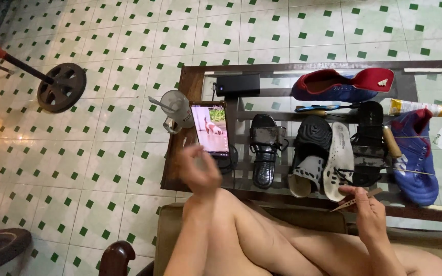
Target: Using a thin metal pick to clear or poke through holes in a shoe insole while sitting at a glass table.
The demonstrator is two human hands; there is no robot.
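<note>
Head view
Floor: pale tiles with small green squares spread all around the glass-topped table (195, 76), which has a dark wooden frame.
Landmark: white insole (337, 159), lying lengthwise on the table among the footwear.
Right hand (368, 208): just below the insole's near end; fingers (351, 190) narrowed around a thin, pale strip tool (356, 200), whose tip points left, close under the insole but apart from it.
Strip tool look: slim, flat, light tan, pointed at one end.
Left hand (199, 171): blurred, raised well left of the insole, in front of the phone; fingers loosely curled, holding nothing I can make out.
Phone (210, 129): propped upright far left of the insole, screen lit.
Black sandal (266, 148): left of the insole.
Black-and-white clog (309, 153): touching the insole's left edge.
Blue shoe (414, 158): right of the insole.
Red-and-blue shoe (341, 84): beyond the insole.
Glue bottle (415, 107): beyond and right.
</note>
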